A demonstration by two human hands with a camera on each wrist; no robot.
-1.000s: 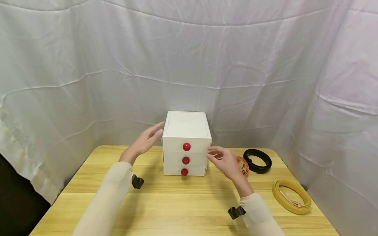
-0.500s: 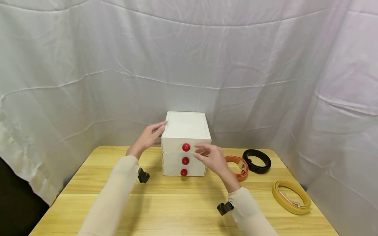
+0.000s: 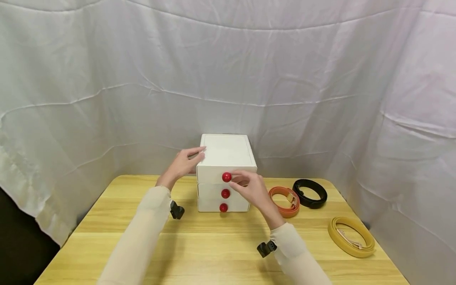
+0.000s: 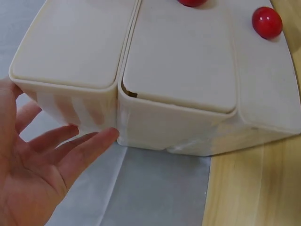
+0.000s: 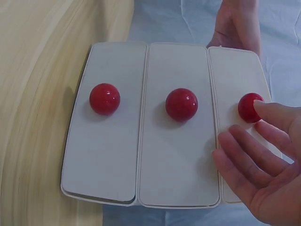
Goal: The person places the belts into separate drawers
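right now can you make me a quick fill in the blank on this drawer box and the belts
The white drawer box has ___ red knobs.
The right hand reaches the ___ knob.
The left hand rests on the box's ___ side.
The belt nearest the box is ___; the black belt and yellow belt lie farther right.

Missing words: three; top; left; orange

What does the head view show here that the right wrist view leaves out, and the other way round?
Only the head view shows the orange belt, black belt and yellow belt coiled on the table. Only the right wrist view shows the right hand's fingertips touching the top knob without closing round it. Both show the white drawer box, its three red knobs, and both hands.
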